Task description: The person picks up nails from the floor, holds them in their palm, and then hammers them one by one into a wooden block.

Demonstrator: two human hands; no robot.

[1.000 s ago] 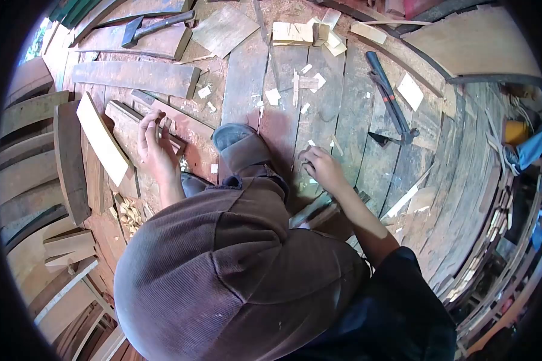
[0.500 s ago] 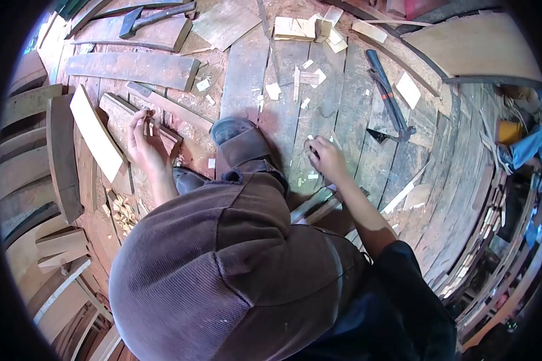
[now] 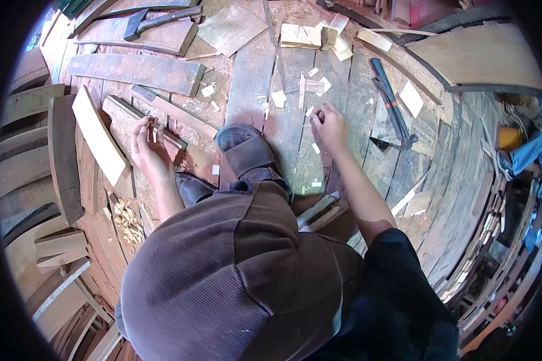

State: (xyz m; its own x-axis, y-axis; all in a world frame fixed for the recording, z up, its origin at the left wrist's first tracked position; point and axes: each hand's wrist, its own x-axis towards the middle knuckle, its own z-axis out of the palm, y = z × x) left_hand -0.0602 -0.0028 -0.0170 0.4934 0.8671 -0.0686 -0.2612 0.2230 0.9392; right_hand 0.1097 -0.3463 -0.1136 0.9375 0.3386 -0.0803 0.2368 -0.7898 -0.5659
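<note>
My left hand (image 3: pixel 150 153) is raised above a dark wooden block (image 3: pixel 124 114), palm up. Its fingers are curled in toward the thumb, and whatever is between the tips is too small to make out. Out over the floorboards, my right hand (image 3: pixel 332 127) is closed with thumb and fingertips together; what it may pinch is hidden. A small pale wood chip (image 3: pixel 309 111) lies just beside its fingertips. Further off are thin wood scraps (image 3: pixel 303 90) and a flat pale offcut (image 3: pixel 278 98). Between the hands is my sandalled foot (image 3: pixel 247 150).
A claw hammer (image 3: pixel 394 108) lies on the floor to the right. At the upper left, a hatchet-like tool (image 3: pixel 156 23) rests on a thick board (image 3: pixel 111 36). Curved planks (image 3: pixel 65 159) are stacked at left, near a pile of wood chips (image 3: pixel 126 219). A curved panel (image 3: pixel 482 54) stands at upper right.
My right hand has moved forward, away from my body, over the floor toward the scattered chips. My left hand keeps nearly the same place and pose. The view has shifted slightly.
</note>
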